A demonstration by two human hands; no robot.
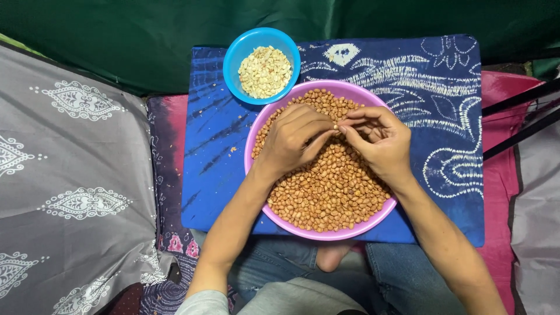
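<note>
Head view: left hand (293, 142) and right hand (378, 142) meet fingertip to fingertip above the purple bowl (322, 233) of brown peanuts (326, 189), both curled and pinching one peanut (336, 128) between them. A blue bowl (235, 53) of pale skinned peanuts (265, 72) touches the purple bowl's far-left rim, both on a blue patterned cloth (443, 111)

A large bowl (373, 224) of peanuts (332, 192) sits at the centre of the frame on a cloth-covered board (216, 151). A small bowl (236, 55) of peeled nuts (265, 71) touches its upper-left rim. 2 hands, left hand (294, 140) and right hand (379, 140), meet fingertip to fingertip above the peanuts.
</note>
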